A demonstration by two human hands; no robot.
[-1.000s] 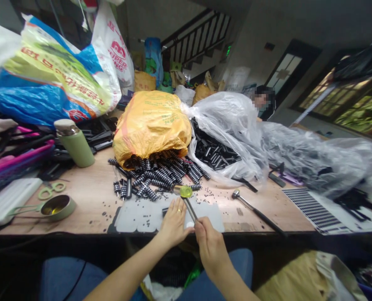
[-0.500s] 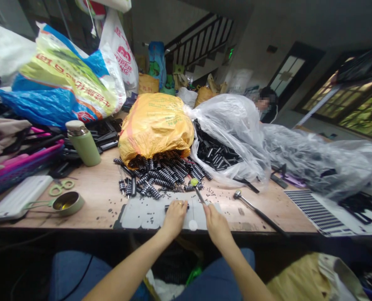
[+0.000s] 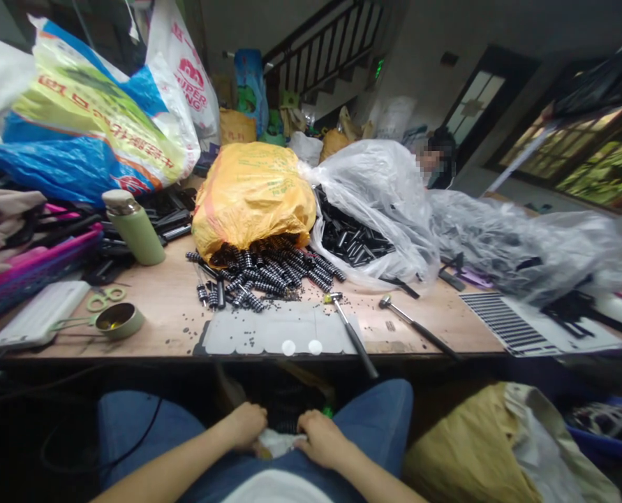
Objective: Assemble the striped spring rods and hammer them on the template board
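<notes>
Below the table edge, over my lap, my left hand (image 3: pixel 246 424) and my right hand (image 3: pixel 321 438) are closed at either side of a whitish bag (image 3: pixel 279 444). Their curled fingers seem to grip its rim, though the fingertips are partly hidden. Dark ribbed pieces (image 3: pixel 285 422) show in the gap between the hands. On the table, a hammer (image 3: pixel 351 332) with a yellow-faced head lies across the right end of a grey mat (image 3: pixel 269 328), its handle jutting past the edge. Black-and-silver ribbed rods (image 3: pixel 269 272) lie heaped behind the mat.
A second hammer (image 3: pixel 415 325) lies farther right. The rods spill from a yellow sack (image 3: pixel 253 195); a clear plastic bag (image 3: pixel 384 209) holds black parts. At left are a green bottle (image 3: pixel 135 230), a small cup (image 3: pixel 119 323) and scissors (image 3: pixel 104 299). Another person (image 3: pixel 439 161) is at the back.
Both hands have moved down from the mat to the bag at my lap. My right hand has let go of the yellow-faced hammer, and the dark rod under my left hand has left the mat.
</notes>
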